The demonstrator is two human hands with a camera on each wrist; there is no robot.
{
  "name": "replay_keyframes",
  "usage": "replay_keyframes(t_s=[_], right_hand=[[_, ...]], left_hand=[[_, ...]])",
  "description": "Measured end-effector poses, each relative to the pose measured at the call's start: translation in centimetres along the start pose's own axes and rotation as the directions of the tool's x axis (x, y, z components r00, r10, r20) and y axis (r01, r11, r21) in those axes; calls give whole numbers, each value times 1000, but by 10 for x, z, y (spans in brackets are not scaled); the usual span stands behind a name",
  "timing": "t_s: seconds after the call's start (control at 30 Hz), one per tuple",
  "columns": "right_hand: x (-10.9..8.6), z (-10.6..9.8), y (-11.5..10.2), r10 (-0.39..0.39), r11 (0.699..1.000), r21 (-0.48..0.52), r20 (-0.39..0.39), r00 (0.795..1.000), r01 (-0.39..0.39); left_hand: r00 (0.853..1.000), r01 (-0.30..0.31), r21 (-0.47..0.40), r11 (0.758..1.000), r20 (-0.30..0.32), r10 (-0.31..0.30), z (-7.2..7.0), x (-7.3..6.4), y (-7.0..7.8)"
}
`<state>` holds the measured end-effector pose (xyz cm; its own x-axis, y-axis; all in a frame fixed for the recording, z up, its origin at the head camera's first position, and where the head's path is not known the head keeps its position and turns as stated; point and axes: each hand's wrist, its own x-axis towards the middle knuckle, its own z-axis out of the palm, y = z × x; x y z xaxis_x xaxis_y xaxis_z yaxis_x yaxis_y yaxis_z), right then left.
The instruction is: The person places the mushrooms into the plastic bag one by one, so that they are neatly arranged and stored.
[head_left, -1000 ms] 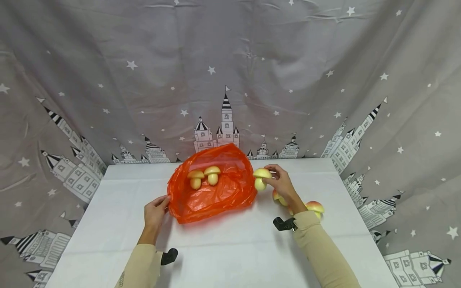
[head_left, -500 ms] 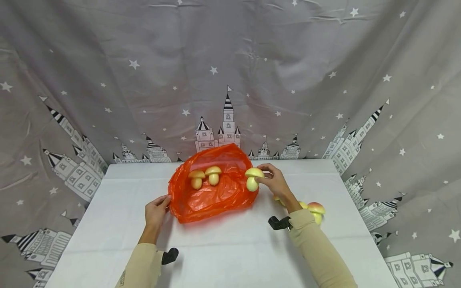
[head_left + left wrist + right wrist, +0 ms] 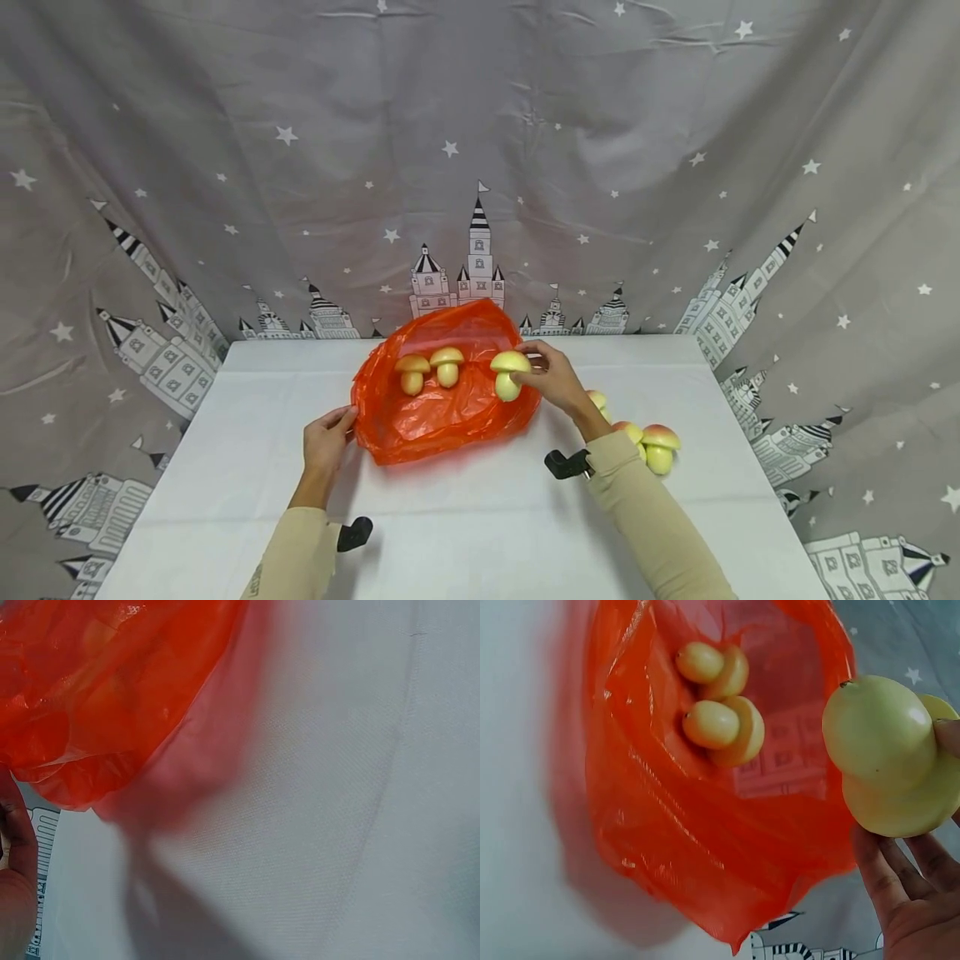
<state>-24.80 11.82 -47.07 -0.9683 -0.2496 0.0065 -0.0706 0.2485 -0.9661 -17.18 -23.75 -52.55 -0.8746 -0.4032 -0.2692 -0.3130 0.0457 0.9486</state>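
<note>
A red plastic bag [image 3: 420, 429] lies on the table with its mouth spread wide. Inside it are two yellow toy mushrooms, one on the left [image 3: 412, 375] and one on the right [image 3: 447, 367]. My left hand [image 3: 326, 442] pinches the bag's left rim; only part of that hand [image 3: 19, 862] shows in the left wrist view. Over the bag's right side, my right hand [image 3: 557, 379] holds another toy mushroom [image 3: 507, 375] by thumb and fingers. The right wrist view shows this held mushroom [image 3: 881, 742] close up, beside the bag's opening.
Several more toy mushrooms with reddish caps, such as one at the right [image 3: 660, 450], lie on the white table [image 3: 465, 533] near the right forearm. A grey curtain [image 3: 480, 100] printed with castles and stars hangs behind the table.
My right hand has moved left with its mushroom, from beside the bag to over its right side. The left hand has stayed at the rim.
</note>
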Motion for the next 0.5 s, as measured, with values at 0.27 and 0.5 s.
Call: replay_keyframes(t_s=[0.27,0.5], right_hand=[[1,10,-7,-66,998,17,15,998,66],[6,17,-6,-31,996,82,24,999,29]], left_hand=[[1000,-3,-11,1000,-7,3,1,-1,-2],[1000,-14,-22,1000,-4,13,1,1,-2]])
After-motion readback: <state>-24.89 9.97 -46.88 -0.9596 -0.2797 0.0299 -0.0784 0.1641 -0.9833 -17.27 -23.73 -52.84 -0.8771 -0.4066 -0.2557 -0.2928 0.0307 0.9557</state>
